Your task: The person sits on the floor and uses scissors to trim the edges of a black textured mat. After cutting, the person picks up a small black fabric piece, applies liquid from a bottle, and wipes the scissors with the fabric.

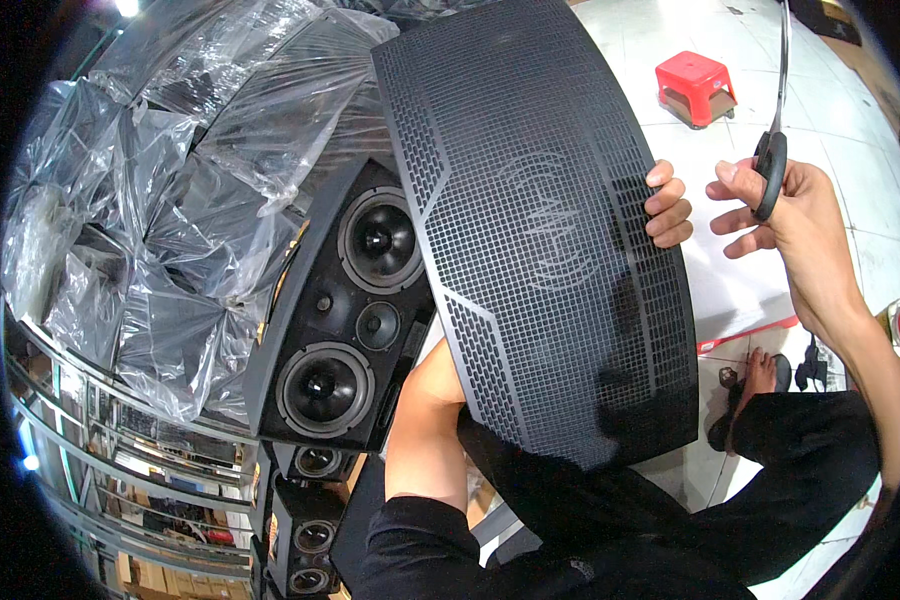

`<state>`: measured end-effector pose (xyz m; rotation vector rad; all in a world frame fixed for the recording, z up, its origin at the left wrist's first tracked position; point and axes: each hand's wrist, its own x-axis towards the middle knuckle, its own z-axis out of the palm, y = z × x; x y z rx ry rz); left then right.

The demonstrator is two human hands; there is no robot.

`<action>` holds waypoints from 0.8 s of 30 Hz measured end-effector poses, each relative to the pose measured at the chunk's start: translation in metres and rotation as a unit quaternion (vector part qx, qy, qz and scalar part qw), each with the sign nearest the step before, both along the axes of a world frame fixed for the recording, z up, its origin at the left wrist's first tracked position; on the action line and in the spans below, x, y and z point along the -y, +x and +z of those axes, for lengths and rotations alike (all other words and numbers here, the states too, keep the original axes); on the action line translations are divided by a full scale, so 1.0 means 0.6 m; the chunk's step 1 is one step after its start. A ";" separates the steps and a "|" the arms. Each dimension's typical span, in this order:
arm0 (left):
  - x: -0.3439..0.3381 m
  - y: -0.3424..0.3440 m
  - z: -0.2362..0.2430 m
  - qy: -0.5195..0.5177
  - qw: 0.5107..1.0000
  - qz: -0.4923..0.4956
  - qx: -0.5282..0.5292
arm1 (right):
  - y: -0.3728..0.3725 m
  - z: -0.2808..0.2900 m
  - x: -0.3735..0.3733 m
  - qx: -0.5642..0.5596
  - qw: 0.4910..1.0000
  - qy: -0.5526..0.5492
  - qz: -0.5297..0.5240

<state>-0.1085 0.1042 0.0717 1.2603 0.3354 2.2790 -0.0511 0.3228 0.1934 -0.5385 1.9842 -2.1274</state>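
Observation:
A large black perforated speaker grille, with a faint round emblem, fills the middle of the head view. My left forearm passes beneath it, and the fingers of my left hand curl round its right edge. The palm and thumb of that hand are hidden behind the grille. To the right, my right hand holds scissors by a black handle loop, their blades pointing away from me. Its other fingers are partly spread. Left of the grille stands a black speaker cabinet with two large cones and smaller drivers uncovered.
Clear plastic film covers dark stacked shapes at the far left. More speakers stand at the lower left, by metal racks. A red stool sits on the white tiled floor. My bare foot shows lower right.

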 end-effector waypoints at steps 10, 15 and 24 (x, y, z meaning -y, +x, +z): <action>0.032 0.015 -0.010 -0.043 0.997 0.048 0.043 | -0.004 -0.010 0.007 0.019 0.999 0.007 0.034; 0.034 0.014 -0.013 -0.047 0.996 0.053 0.044 | -0.004 -0.005 0.008 0.026 0.999 0.004 0.030; 0.031 0.017 -0.014 -0.060 0.994 0.079 0.050 | -0.010 -0.001 0.003 0.043 0.998 -0.024 0.030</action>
